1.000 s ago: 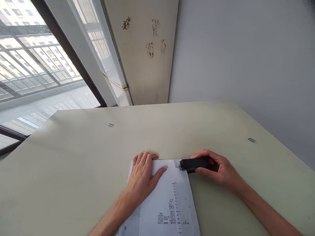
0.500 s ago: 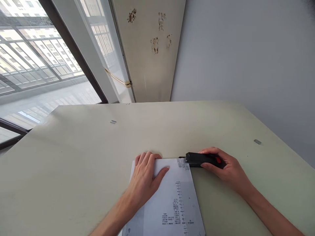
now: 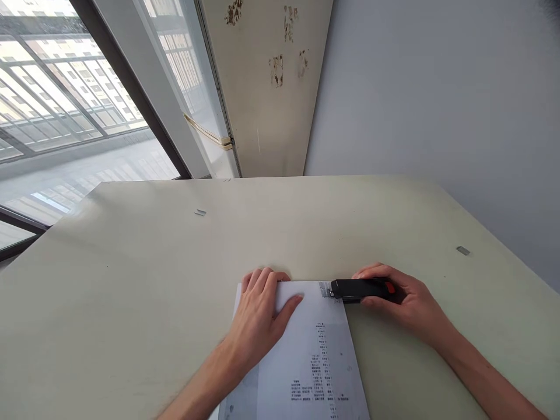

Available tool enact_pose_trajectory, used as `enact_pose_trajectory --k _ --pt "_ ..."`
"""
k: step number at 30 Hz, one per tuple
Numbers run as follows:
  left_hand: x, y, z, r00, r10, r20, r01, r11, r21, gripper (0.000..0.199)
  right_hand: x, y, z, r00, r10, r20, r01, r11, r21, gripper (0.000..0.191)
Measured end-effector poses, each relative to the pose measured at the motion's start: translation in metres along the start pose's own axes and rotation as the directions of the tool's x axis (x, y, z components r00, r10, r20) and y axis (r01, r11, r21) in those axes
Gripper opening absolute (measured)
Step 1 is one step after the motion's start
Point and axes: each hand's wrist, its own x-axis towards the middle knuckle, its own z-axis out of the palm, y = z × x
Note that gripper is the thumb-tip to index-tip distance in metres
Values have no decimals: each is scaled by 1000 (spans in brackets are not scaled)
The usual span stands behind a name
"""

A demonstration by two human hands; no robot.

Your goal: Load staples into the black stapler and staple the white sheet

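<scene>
Printed sheets of paper [image 3: 301, 350] lie on the table, their text upside down to me. My left hand [image 3: 265, 309] rests across their upper left part, fingers curled over the far edge and thumb on top, holding them. In my right hand [image 3: 402, 297] is a black stapler [image 3: 361, 288] with a red patch near its rear. Fingers and thumb close around the stapler's back half. Its front end sits over the far right corner of the sheets, beside a block of small print. The sheets cover part of the stapler's base.
The pale table [image 3: 153, 280] spreads around the sheets. Small grey tape-like marks show on it, one far left [image 3: 200, 213] and another at the right [image 3: 462, 251]. Beyond are a grey wall [image 3: 437, 87], a stained panel [image 3: 266, 116] and a window [image 3: 65, 87].
The stapler's front has shifted slightly down in view and further over the corner of the sheets. My left hand stays on the paper. The view has tilted a little.
</scene>
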Motion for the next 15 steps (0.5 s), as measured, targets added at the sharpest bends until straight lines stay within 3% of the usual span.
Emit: enact_pose_trajectory --k 7,15 --pt "0 1 -2 1000 -17 -3 17 1000 8 18 -3 -3 -2 989 60 -136 -62 998 -7 43" --pt "0 0 -1 1000 -24 -4 24 1000 9 19 -2 1 -4 991 63 -119 -60 998 30 40"
